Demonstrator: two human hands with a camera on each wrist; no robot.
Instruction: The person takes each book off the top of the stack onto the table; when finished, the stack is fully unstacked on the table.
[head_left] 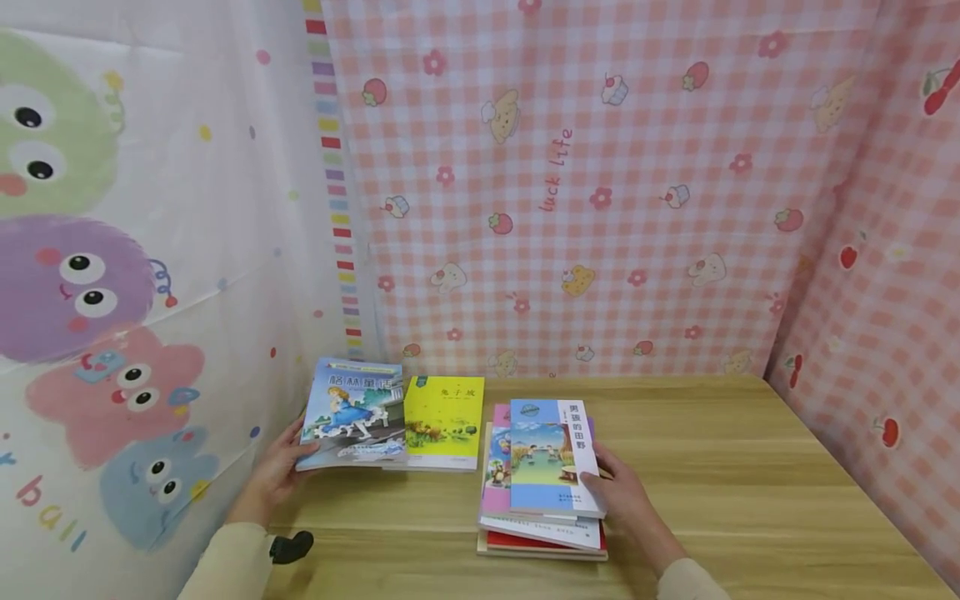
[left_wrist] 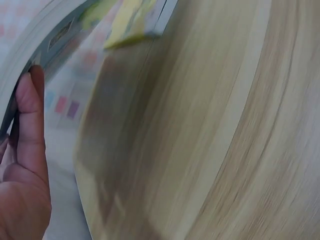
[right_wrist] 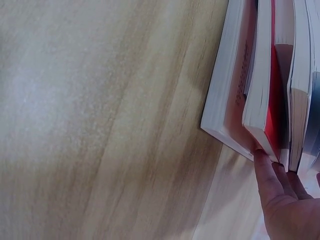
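Note:
My left hand (head_left: 279, 468) grips a blue storybook (head_left: 352, 417) with a girl in a blue dress on its cover. The thumb lies over its lower left edge; in the left wrist view the fingers (left_wrist: 32, 125) lie against its dark underside. This book overlaps a yellow book (head_left: 444, 421) on its right. My right hand (head_left: 618, 487) holds the right side of a stack of books, thumb on the top blue-and-white book (head_left: 546, 458). From the right wrist view, its fingers (right_wrist: 270, 180) touch the ends of several books, one with a red cover (right_wrist: 275, 105).
The wooden table (head_left: 697, 467) extends to the right of the stack. Behind it hangs a pink checked curtain (head_left: 645, 150), and a white cartoon-print cloth (head_left: 225, 208) on the left. A small black object (head_left: 291, 547) shows by the left sleeve.

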